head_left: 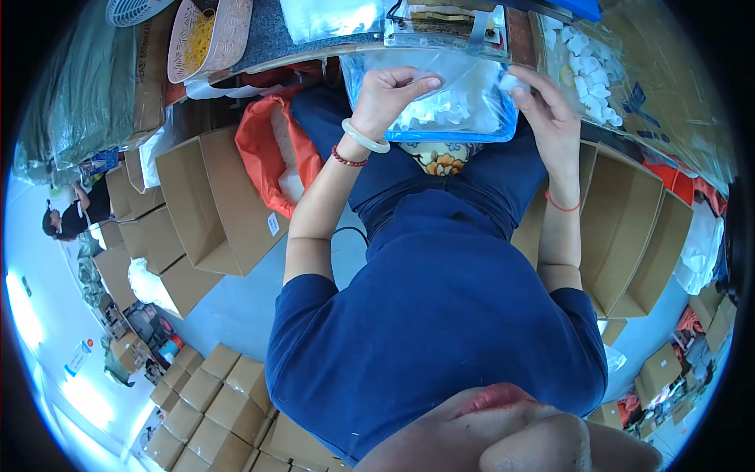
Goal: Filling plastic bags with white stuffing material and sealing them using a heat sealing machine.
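Observation:
My left hand (pixel 393 94) is closed, its thumb and forefinger pinching the edge of what looks like a clear plastic bag (pixel 454 66). The bag hangs just below a small bench machine (pixel 444 23) with a metal bar. My right hand (pixel 546 110) pinches a small white plastic piece (pixel 510 82) between thumb and fingertips, beside the bag and apart from my left hand. Under both hands a blue-rimmed bin (pixel 472 138) rests at my lap, with many similar white pieces inside, partly hidden by the film.
More white pieces (pixel 590 75) lie on the table at the right. A pink basket (pixel 230 39) with yellow rubber bands stands at the left, near clear bags (pixel 330 17). Open cardboard boxes (pixel 200 204) and a red sack (pixel 263 153) flank me. Another person (pixel 77 212) is far left.

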`<act>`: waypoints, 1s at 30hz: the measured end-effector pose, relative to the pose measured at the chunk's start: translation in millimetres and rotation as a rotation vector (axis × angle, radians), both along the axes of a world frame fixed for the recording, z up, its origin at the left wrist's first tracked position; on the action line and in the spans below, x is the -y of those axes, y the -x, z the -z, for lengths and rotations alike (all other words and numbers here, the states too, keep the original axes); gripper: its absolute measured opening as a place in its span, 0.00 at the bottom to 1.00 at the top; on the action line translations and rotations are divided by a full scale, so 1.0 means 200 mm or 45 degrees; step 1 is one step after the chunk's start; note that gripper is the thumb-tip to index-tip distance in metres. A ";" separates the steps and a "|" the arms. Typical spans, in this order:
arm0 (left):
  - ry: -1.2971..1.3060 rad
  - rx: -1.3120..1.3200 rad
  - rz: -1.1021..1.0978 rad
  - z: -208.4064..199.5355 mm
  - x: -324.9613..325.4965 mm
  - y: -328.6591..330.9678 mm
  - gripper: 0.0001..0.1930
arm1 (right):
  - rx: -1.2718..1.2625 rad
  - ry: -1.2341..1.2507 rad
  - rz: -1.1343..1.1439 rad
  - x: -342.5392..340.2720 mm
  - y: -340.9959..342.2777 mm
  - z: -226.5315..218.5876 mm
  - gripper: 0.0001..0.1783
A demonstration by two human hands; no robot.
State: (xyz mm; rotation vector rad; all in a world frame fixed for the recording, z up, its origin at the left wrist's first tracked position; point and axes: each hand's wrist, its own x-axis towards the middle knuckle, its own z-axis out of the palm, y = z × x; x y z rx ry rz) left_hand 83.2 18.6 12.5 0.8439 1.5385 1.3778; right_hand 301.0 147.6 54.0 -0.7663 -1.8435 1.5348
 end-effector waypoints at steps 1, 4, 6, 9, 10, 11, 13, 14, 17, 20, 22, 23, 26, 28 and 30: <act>0.019 -0.027 0.021 0.01 0.00 -0.01 0.10 | 0.002 0.002 0.005 0.01 0.02 -0.02 0.12; 0.052 -0.064 0.052 0.02 0.01 -0.03 0.10 | 0.255 -0.057 0.082 -0.01 0.10 -0.09 0.12; 0.061 -0.073 0.053 0.01 0.02 -0.04 0.10 | 0.112 -0.187 0.009 -0.04 0.15 -0.09 0.13; 0.090 -0.076 0.054 0.02 0.03 -0.04 0.10 | 0.188 -0.346 -0.102 -0.06 0.18 -0.07 0.13; 0.085 -0.060 0.071 0.02 0.04 -0.04 0.11 | 0.188 -0.345 -0.105 -0.06 0.18 -0.07 0.13; 0.082 -0.045 0.086 0.02 0.04 -0.03 0.11 | 0.245 -0.390 -0.159 -0.06 0.18 -0.08 0.13; 0.092 -0.009 0.143 0.03 0.06 -0.01 0.11 | 0.302 -0.433 -0.219 -0.08 0.19 -0.09 0.13; 0.094 0.026 0.215 0.03 0.06 0.01 0.11 | 0.394 -0.515 -0.384 -0.12 0.18 -0.10 0.14; 0.148 0.099 0.398 0.03 0.06 0.02 0.12 | 0.495 -0.691 -0.639 -0.19 0.21 -0.11 0.16; 0.188 0.358 0.394 0.00 0.06 0.01 0.13 | 0.473 -0.640 -0.614 -0.16 0.23 -0.09 0.17; 0.184 0.476 0.349 0.03 0.07 0.00 0.14 | 0.437 -0.500 -0.500 -0.13 0.25 -0.04 0.18; 0.180 0.605 0.314 0.05 0.07 -0.01 0.15 | 0.437 -0.442 -0.408 -0.12 0.25 0.00 0.18; 0.166 0.614 0.335 0.09 0.04 -0.03 0.15 | 0.450 -0.311 -0.326 -0.12 0.25 0.08 0.18; 0.173 0.601 0.352 0.10 0.04 -0.02 0.15 | 0.460 -0.321 -0.336 -0.12 0.26 0.08 0.19; 0.138 0.708 0.284 0.11 0.03 -0.01 0.15 | 0.496 -0.292 -0.342 -0.13 0.27 0.09 0.21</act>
